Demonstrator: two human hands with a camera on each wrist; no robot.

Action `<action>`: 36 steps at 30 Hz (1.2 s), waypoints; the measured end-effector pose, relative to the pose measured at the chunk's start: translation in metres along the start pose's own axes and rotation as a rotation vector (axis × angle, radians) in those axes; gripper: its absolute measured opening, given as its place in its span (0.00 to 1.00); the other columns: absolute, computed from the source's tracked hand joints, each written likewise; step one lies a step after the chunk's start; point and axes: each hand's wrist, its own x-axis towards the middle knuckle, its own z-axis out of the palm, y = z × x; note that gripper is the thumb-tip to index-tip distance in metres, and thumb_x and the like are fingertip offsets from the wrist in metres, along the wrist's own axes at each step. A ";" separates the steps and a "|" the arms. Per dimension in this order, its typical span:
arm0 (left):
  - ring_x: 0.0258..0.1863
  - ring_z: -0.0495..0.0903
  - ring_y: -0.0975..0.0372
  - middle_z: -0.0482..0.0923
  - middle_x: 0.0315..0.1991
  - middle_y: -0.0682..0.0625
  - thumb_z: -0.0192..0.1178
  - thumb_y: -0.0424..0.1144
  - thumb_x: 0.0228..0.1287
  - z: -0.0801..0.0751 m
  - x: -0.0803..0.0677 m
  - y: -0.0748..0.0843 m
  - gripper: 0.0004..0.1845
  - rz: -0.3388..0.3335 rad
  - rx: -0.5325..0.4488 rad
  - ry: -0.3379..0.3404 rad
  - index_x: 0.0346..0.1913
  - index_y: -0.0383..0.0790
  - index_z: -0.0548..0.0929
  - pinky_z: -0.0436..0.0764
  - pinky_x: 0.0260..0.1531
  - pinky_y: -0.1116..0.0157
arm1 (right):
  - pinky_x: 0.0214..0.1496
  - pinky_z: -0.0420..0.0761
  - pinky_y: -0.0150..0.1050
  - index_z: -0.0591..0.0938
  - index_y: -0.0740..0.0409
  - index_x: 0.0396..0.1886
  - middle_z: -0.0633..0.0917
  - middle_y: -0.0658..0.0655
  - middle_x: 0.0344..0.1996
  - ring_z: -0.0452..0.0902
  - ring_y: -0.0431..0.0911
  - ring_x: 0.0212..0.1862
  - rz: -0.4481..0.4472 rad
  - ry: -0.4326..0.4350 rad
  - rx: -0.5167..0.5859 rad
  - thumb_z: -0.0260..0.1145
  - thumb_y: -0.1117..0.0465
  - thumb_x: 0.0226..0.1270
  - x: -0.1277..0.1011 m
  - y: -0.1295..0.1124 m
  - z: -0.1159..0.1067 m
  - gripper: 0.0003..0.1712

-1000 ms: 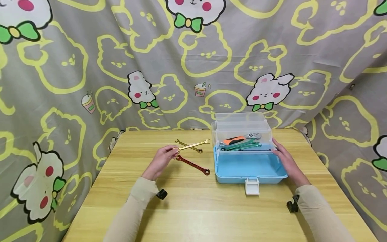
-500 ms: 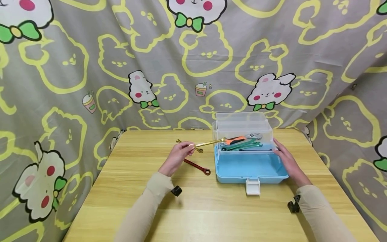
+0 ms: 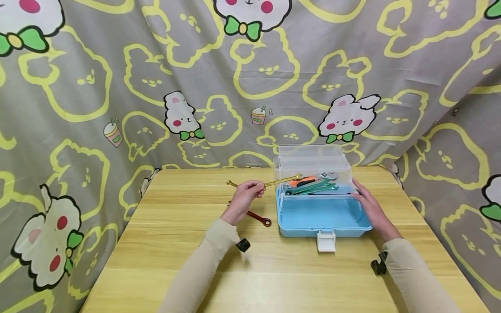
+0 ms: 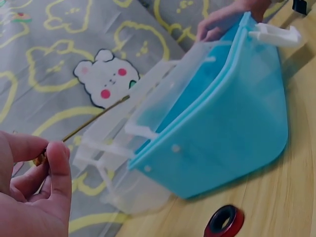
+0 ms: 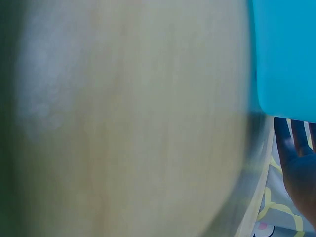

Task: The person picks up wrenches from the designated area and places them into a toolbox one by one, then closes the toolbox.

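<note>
My left hand (image 3: 245,196) pinches a gold combination wrench (image 3: 282,180) by one end between thumb and fingers. Its free open end points right, in front of the clear tray (image 3: 344,176) of a blue toolbox (image 3: 325,232) in the head view. The toolbox stands open, its tiered clear trays raised at the back. Green wrenches (image 3: 313,188) and an orange-handled adjustable wrench (image 3: 303,181) lie in the lower tray. My right hand (image 3: 372,211) rests against the box's right side; in the right wrist view its fingers (image 5: 285,140) look straight, their tips hidden behind the box.
On the wooden table (image 3: 188,269), left of the box, lies a red ratchet wrench (image 3: 258,217), partly behind my left hand. Another gold wrench (image 3: 232,183) lies further back, mostly covered by that hand. A white latch (image 3: 326,241) hangs from the box's front. A patterned curtain (image 3: 211,165) closes the back.
My left hand has moved right with the gold wrench, bringing its free end from left of the toolbox to the clear tray. My right hand has stayed at the box's side.
</note>
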 end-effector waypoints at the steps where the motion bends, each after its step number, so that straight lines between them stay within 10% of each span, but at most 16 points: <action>1: 0.36 0.80 0.63 0.83 0.36 0.50 0.60 0.34 0.76 0.002 0.001 0.000 0.13 -0.001 0.002 0.005 0.53 0.25 0.83 0.81 0.45 0.66 | 0.74 0.37 0.80 0.40 0.37 0.86 0.36 0.59 0.85 0.30 0.71 0.82 0.001 -0.001 0.000 0.41 0.38 0.85 0.000 0.000 0.000 0.38; 11: 0.39 0.82 0.61 0.83 0.36 0.51 0.61 0.33 0.75 0.022 0.010 -0.008 0.12 -0.024 -0.039 0.061 0.51 0.26 0.84 0.84 0.45 0.68 | 0.72 0.37 0.82 0.38 0.32 0.85 0.34 0.58 0.85 0.29 0.71 0.82 0.048 -0.015 -0.010 0.39 0.35 0.84 0.000 0.001 0.001 0.39; 20: 0.41 0.83 0.60 0.84 0.37 0.50 0.61 0.34 0.76 0.033 0.015 -0.010 0.13 -0.038 -0.034 0.062 0.52 0.26 0.84 0.73 0.68 0.41 | 0.72 0.37 0.82 0.38 0.30 0.85 0.34 0.57 0.85 0.29 0.72 0.82 0.051 -0.015 -0.016 0.39 0.33 0.83 0.000 -0.001 0.002 0.39; 30: 0.50 0.83 0.51 0.84 0.51 0.36 0.61 0.37 0.76 0.032 0.017 -0.008 0.14 -0.057 -0.004 0.008 0.56 0.30 0.84 0.74 0.69 0.44 | 0.71 0.37 0.82 0.37 0.32 0.85 0.33 0.57 0.85 0.28 0.72 0.82 0.054 -0.017 -0.016 0.39 0.33 0.83 0.000 -0.002 0.001 0.40; 36: 0.50 0.85 0.57 0.85 0.51 0.44 0.64 0.40 0.74 0.033 0.016 -0.008 0.16 -0.044 0.099 -0.038 0.59 0.36 0.84 0.77 0.67 0.48 | 0.71 0.37 0.83 0.37 0.32 0.85 0.33 0.57 0.85 0.28 0.72 0.82 0.055 -0.017 -0.019 0.39 0.33 0.83 0.001 0.000 0.001 0.39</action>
